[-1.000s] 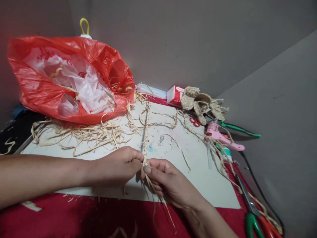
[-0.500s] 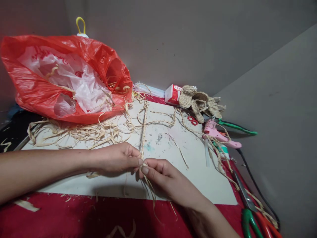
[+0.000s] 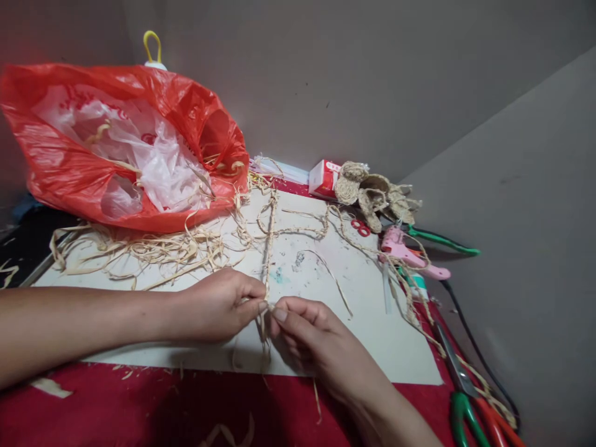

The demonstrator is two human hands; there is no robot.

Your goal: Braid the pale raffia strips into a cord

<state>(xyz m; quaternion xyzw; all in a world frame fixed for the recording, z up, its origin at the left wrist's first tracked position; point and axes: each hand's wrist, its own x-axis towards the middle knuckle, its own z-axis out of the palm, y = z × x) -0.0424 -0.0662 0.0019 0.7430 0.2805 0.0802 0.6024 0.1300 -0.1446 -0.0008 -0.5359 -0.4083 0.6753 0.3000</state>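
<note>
A thin braided cord (image 3: 269, 248) of pale dry plant fibre, like raffia or corn husk, runs from the back of the white board (image 3: 400, 335) toward me. My left hand (image 3: 223, 304) pinches the cord's near end between thumb and forefinger. Close beside it on the right, my right hand (image 3: 307, 329) is closed, thumb against forefinger, on a strand at the same end. Loose strand ends (image 3: 264, 338) hang below the fingers. Exactly how the strands cross is hidden by the fingertips.
A red plastic bag (image 3: 186, 93) stands at the back left, with loose fibre strips (image 3: 158, 251) before it. Along the right lie a pink glue gun (image 3: 410, 254), green-handled pliers (image 3: 442, 240), large scissors (image 3: 460, 366), woven pieces (image 3: 372, 192) and more cord. Red cloth (image 3: 116, 403) covers the near side.
My right hand has shifted slightly right, its fingertips apart from the left's now. The hanging strand ends have swung left and drop straighter down. My left hand keeps its pinch.
</note>
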